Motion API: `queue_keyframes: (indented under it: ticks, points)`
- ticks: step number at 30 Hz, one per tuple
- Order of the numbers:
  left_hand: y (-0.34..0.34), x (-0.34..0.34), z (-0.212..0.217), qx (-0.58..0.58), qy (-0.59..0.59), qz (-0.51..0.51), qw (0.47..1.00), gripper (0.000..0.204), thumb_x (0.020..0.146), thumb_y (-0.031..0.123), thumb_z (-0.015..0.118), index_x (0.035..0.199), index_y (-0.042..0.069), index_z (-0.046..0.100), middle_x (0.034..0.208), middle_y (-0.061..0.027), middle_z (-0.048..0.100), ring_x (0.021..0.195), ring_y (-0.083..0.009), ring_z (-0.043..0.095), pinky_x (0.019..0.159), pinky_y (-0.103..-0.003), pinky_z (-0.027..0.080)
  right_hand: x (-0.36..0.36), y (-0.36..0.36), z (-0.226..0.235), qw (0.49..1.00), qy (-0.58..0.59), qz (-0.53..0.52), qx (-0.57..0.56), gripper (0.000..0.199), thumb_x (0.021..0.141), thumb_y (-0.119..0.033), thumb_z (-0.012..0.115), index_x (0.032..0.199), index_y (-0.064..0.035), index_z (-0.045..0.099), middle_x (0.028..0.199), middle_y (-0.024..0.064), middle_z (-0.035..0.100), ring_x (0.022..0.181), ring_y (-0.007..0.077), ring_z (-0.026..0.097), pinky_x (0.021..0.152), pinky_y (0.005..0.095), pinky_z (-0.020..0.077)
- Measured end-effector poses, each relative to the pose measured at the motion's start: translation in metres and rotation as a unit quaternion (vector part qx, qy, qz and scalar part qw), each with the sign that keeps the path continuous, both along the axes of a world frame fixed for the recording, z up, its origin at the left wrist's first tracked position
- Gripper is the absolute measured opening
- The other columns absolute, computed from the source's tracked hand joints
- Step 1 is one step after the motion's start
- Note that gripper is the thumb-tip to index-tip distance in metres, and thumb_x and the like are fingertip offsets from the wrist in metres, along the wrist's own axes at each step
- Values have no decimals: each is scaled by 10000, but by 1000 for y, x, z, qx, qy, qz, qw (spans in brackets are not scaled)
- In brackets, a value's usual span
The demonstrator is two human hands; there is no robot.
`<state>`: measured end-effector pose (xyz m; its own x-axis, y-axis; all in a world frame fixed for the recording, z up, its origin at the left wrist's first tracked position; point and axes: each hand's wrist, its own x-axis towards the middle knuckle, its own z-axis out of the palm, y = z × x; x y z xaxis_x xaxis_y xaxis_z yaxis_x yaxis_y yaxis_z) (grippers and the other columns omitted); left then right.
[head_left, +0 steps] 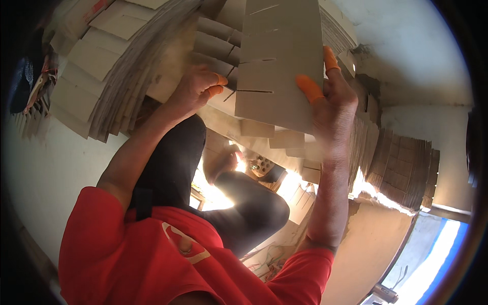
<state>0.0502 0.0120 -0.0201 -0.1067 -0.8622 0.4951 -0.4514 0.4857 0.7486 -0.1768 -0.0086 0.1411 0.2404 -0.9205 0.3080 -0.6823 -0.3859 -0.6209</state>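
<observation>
A grey-brown cardboard sheet (277,61) with several narrow slots cut into its left edge is held up in front of me. My right hand (333,109) grips its right edge, with orange rubber finger cots on thumb and forefinger. My left hand (190,89), also with orange cots on its fingertips, is curled on a stack of narrow cardboard strips (216,48) right beside the sheet's slotted edge. Whether those fingers also touch the sheet is hidden.
A large fanned pile of flat cardboard sheets (101,66) lies at the left. Another stack of brown cardboard (406,168) stands at the right. My legs in black trousers (173,157) and a bare foot (223,162) sit below the hands, on a pale floor (46,168).
</observation>
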Motion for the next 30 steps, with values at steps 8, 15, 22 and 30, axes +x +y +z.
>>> queue_keyframes:
  ticks: [8,15,22,30]
  points:
    - [-1,1,1,-14,-18,0,1000,153,740,-6,711,885,-4,664,767,-79,641,725,-221,546,667,-338,454,22,-8,-8,998,5,47,40,541,845,14,636,1351,18,443,828,15,640,724,26,511,663,179,454]
    - [-3,-1,-3,-7,11,15,1000,105,735,-13,689,833,6,657,782,-82,649,712,-233,562,629,-349,471,40,-15,-26,989,46,106,93,545,835,-36,646,1339,13,446,745,33,571,621,64,493,583,185,443]
    - [-3,-2,-1,-12,-33,22,999,178,742,-8,700,915,19,671,799,-91,642,769,-255,555,679,-362,469,46,-23,-51,967,94,193,136,615,817,11,551,1373,43,290,872,147,645,624,198,634,370,282,483]
    - [-3,-5,3,26,-29,21,999,114,797,7,635,907,29,649,818,-64,653,815,-232,557,769,-356,417,60,-28,-44,965,115,184,145,451,731,71,663,1097,155,413,811,296,605,781,427,623,607,434,482]
